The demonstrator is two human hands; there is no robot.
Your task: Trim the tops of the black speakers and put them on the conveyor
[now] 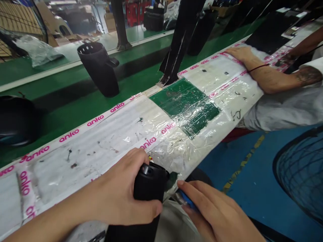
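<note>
Black casing [149, 185] fills the left hand [121, 193], fingers [141, 156] curved around it; the right hand [214, 210] pinches a blue object [188, 199].

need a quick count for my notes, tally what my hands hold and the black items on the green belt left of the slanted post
black part in left hand: 1
blue item in right hand: 1
black items on green belt: 2 (handled one, left-edge one)
total: 4

Housing [148, 185] in left hand [122, 190] at edge of bench [55, 179], right hand [210, 208] just beside, second housing [101, 69] on conveyor [143, 64] beyond.
</note>
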